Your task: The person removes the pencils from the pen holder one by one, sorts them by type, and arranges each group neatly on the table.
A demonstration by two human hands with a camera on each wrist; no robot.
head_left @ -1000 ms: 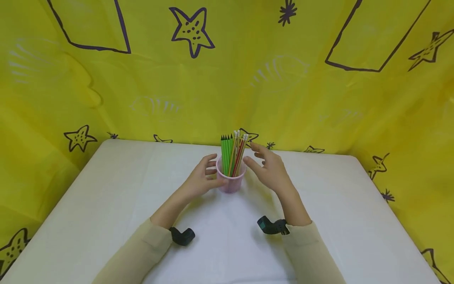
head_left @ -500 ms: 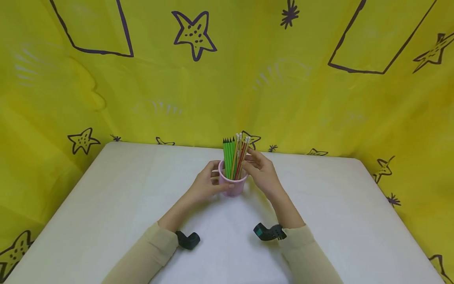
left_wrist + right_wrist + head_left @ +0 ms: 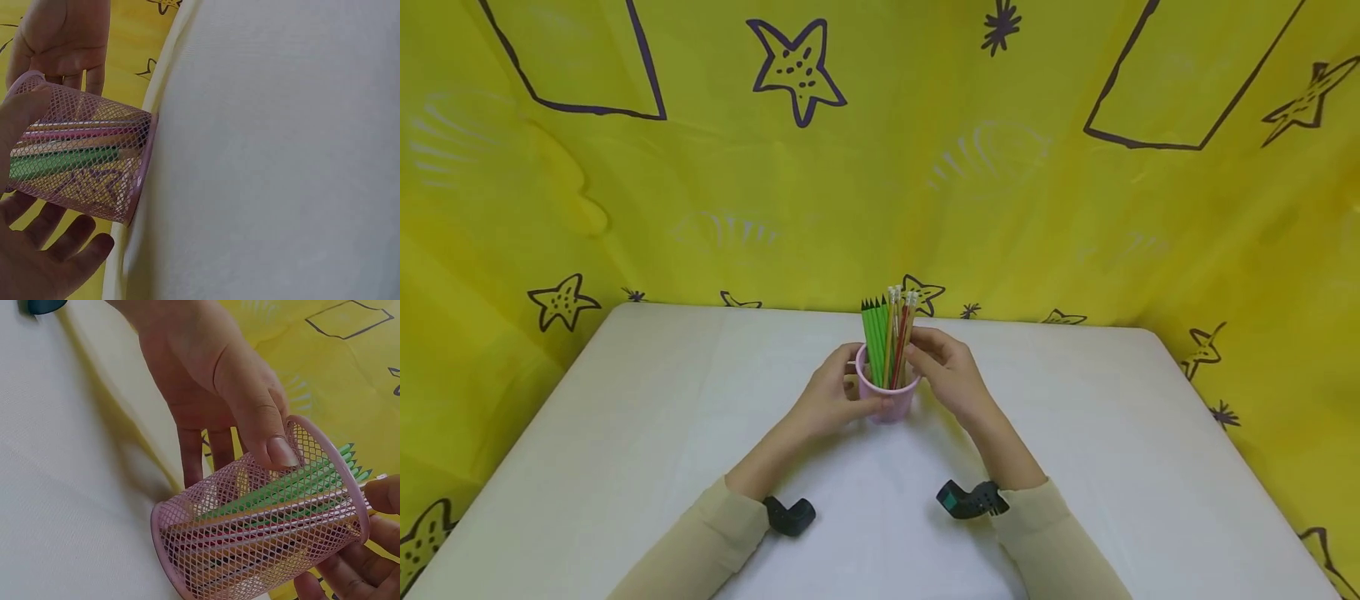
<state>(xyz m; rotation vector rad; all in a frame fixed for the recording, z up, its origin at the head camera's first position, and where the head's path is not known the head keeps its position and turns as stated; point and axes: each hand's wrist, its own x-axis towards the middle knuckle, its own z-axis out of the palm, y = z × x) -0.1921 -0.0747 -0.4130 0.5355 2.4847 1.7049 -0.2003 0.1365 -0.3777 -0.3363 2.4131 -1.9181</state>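
Note:
A pink mesh pencil cup (image 3: 887,408) stands on the table in the head view, holding green pencils (image 3: 874,342) with black tips and wooden and red pencils (image 3: 898,346), some with white erasers. My left hand (image 3: 831,396) grips the cup from the left; its thumb (image 3: 281,453) lies on the mesh in the right wrist view. At the cup's right rim is my right hand (image 3: 951,375). The tip of its thumb (image 3: 378,490) reaches the wooden pencils, and its other fingers (image 3: 356,565) curve below the rim. Whether it pinches any pencil is unclear.
A white-covered table (image 3: 662,417) lies under the hands. Behind it hangs a yellow cloth (image 3: 880,192) with star and shell drawings. Dark wrist cameras (image 3: 790,517) sit at both sleeve cuffs.
My right hand has come in from the right until its thumb meets the pencils. My left hand has closed round the cup. The pencils lean slightly more to the left.

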